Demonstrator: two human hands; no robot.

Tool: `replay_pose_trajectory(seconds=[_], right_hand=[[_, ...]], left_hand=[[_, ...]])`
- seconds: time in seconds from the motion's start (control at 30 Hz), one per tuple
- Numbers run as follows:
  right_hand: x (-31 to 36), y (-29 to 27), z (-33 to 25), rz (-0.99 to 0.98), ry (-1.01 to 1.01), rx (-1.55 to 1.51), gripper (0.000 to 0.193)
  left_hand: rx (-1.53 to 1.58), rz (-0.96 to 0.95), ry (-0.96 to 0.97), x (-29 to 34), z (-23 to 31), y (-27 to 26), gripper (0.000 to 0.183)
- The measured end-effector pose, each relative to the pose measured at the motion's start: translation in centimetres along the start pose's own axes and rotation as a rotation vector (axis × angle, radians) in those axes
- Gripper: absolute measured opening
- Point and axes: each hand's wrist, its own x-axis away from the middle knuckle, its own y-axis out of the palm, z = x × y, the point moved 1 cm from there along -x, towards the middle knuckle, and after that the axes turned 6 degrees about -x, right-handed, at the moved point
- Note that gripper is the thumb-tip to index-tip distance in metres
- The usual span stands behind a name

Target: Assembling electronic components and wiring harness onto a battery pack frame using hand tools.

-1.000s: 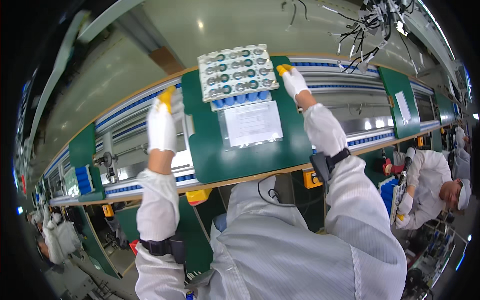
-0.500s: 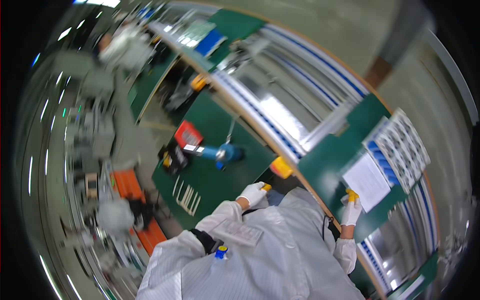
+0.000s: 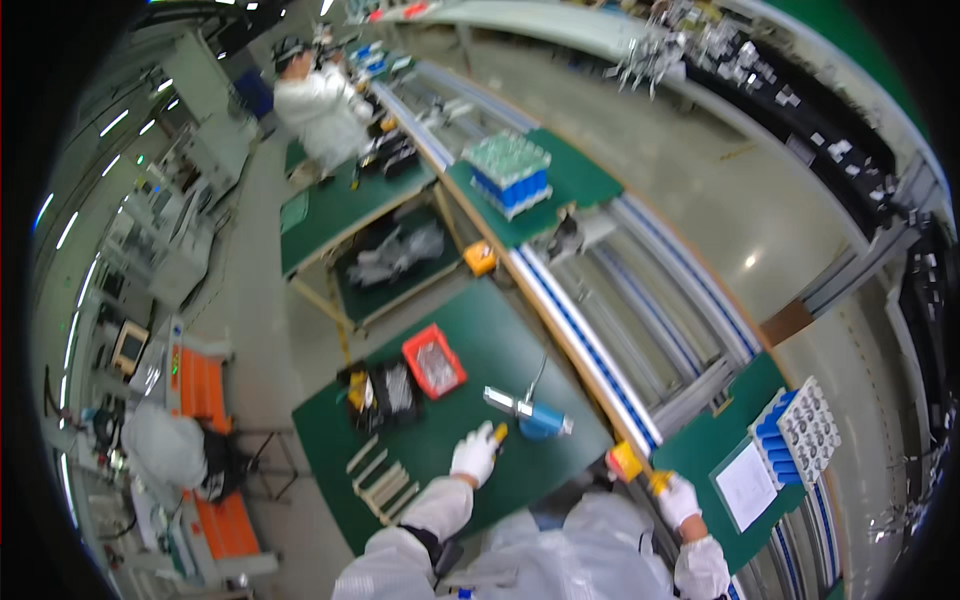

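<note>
My left hand (image 3: pixel 474 456), in a white glove with yellow fingertips, hovers over the green side table (image 3: pixel 455 505). Its fingers are stretched out, holding nothing I can see, beside a blue and silver electric screwdriver (image 3: pixel 543 420). My right hand (image 3: pixel 681 502), gloved alike, is at the wooden edge of the conveyor bench. Its yellow fingertips stretch toward a yellow and red box (image 3: pixel 625 461), and I see nothing held; whether they touch it cannot be made out. On the side table lie a red bin of small parts (image 3: pixel 434 361), a black bin (image 3: pixel 390 390) and several pale strips (image 3: pixel 382 485).
Right of my right hand are a white sheet (image 3: pixel 746 487) and a blue and white tray stack (image 3: pixel 800 437). The conveyor (image 3: pixel 590 345) runs away to the upper left, past another tray stack (image 3: pixel 508 175). One co-worker (image 3: pixel 322 110) stands farther along; another (image 3: pixel 170 450) sits at left.
My view has swung and now takes in more of the line. My left hand has reached forward over the side table. My right hand has left the white sheet for the yellow and red box.
</note>
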Motion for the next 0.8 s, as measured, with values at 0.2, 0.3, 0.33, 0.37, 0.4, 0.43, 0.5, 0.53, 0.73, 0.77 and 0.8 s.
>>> replay_pose_trajectory(seconds=[0.2, 0.3, 0.33, 0.37, 0.4, 0.43, 0.5, 0.53, 0.73, 0.77, 0.8], right_hand=[[3.2, 3.3, -1.8, -0.155, 0.064, 0.194, 0.032], [4.3, 6.1, -6.3, -0.036, -0.079, -0.060, 0.032], [4.5, 7.2, -7.8, 0.016, -0.206, 0.039, 0.037], [5.1, 8.1, -9.0, 0.020, -0.321, 0.130, 0.039], [5.3, 8.5, -9.8, 0.030, -0.433, 0.219, 0.041], [5.3, 9.0, -9.2, 0.013, -0.445, 0.228, 0.045], [6.0, 9.1, -6.9, 0.113, -0.417, 0.187, 0.045], [6.3, 8.7, -5.7, 0.206, -0.388, 0.153, 0.045], [9.2, 3.3, 2.1, 0.516, -0.211, -0.132, 0.032], [10.4, 1.1, -0.9, 0.505, -0.063, -0.329, 0.027], [11.3, -0.1, 0.5, 0.539, -0.080, -0.312, 0.028]], left_hand=[[0.158, 0.138, 0.172, -0.5, -2.3, 2.5, 0.028], [0.424, -0.268, 0.107, 0.7, 3.0, -2.8, 0.030], [0.569, -0.292, 0.160, 2.0, 4.9, -2.8, 0.031], [0.596, -0.199, 0.253, 2.9, 7.3, -2.8, 0.032], [0.619, -0.108, 0.352, 3.1, 9.8, -3.2, 0.032], [0.692, -0.119, 0.370, 3.1, 12.3, -4.8, 0.032], [0.796, -0.189, 0.371, 2.9, 16.6, -6.4, 0.033], [0.826, -0.244, 0.353, 2.6, 18.4, -6.5, 0.034], [0.786, -0.088, 0.763, 0.2, 26.8, -9.0, 0.021], [0.940, -0.170, 0.756, -0.3, 28.0, -8.7, 0.020], [0.764, -0.148, 0.802, -0.3, 30.7, -11.4, 0.020]])
